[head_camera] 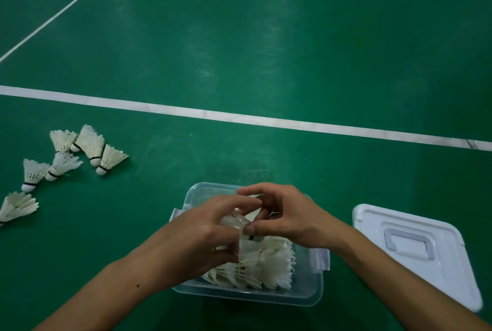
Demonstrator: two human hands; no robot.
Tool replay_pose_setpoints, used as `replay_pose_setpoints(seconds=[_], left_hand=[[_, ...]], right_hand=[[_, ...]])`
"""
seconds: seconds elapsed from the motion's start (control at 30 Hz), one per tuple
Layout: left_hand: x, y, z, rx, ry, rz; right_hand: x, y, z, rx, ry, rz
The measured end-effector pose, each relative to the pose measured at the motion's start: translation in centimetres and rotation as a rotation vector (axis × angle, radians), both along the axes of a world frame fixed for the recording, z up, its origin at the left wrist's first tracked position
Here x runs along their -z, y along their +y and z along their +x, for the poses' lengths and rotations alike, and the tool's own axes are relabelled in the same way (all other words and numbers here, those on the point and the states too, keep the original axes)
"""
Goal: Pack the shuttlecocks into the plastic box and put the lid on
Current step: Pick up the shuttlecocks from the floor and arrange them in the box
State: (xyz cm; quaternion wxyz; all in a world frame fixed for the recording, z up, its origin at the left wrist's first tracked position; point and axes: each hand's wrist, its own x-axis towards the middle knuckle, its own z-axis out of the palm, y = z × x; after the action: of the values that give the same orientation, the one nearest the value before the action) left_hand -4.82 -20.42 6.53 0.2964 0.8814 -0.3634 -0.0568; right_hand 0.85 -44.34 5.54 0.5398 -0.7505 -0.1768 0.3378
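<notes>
A clear plastic box (306,296) stands on the green court floor in front of me, with several white feather shuttlecocks (269,264) lying in it. Above the box, my left hand (202,235) and my right hand (290,213) meet, both with fingers on one shuttlecock (237,221); its cork with a black band shows under my right thumb. The white lid (415,253), handle up, lies flat on the floor to the right of the box. Several loose shuttlecocks (90,147) lie scattered on the floor at the far left.
A broad white court line (239,117) crosses the floor beyond the box, and a thin one (64,10) slants at the upper left. Bare green floor lies between the box and the loose shuttlecocks.
</notes>
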Motion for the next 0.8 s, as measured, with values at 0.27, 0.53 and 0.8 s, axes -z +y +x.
replay_pose_setpoints(seconds=[0.27, 0.53, 0.8], left_hand=[[-1.1, -0.3, -0.4, -0.022, 0.042, -0.057], [-1.1, -0.5, -1.4, -0.035, 0.081, -0.067], [-1.1, 1.7, -1.8, -0.13, 0.184, -0.105]], right_hand=[[-1.8, -1.7, 0.1, -0.172, -0.005, -0.039], [-1.3, -2.9, -0.1, -0.169, 0.092, -0.033], [0.1, -4.5, -0.6, 0.192, 0.179, 0.054]])
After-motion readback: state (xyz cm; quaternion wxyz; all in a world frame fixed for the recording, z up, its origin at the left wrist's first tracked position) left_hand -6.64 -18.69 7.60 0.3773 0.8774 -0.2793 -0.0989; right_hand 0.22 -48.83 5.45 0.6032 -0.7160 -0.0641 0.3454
